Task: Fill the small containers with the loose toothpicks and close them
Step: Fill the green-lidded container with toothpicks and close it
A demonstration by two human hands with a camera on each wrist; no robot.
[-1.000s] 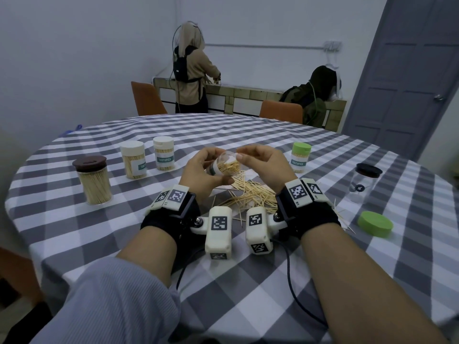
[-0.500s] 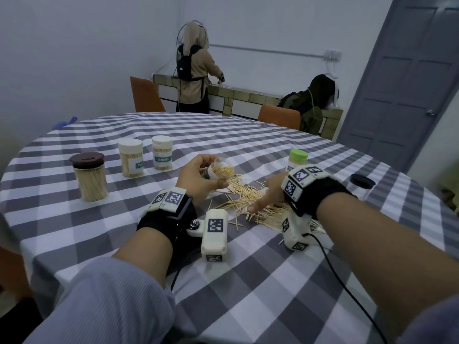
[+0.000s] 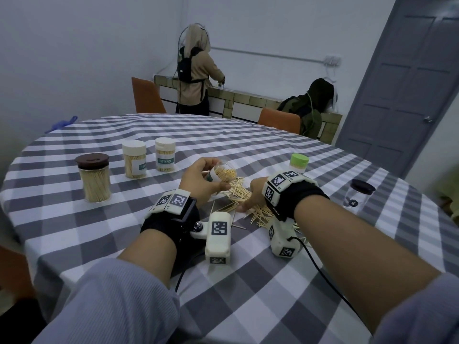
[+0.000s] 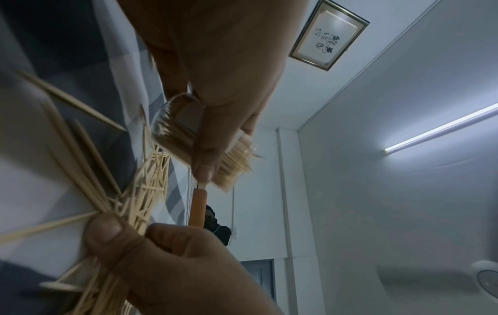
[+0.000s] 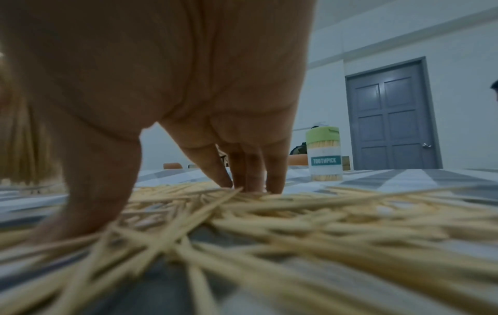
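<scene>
Two hands share the filling step: the left hand (image 3: 198, 182) grips a tilted, nearly full container (image 3: 221, 173) above the surface (image 3: 248, 281), while the right hand (image 3: 253, 194), fingers outspread, presses the loose toothpicks (image 3: 258, 214). Next, it likely must pinch a bundle and feed it in.

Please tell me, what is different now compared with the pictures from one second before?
The right hand left the small clear open container, where it was a second ago, and went down to the pile of loose wooden toothpicks; its fingertips now touch them. The left hand keeps its grip on that container, tilted above the pile. The capped jars on the checked tablecloth did not move.
</scene>
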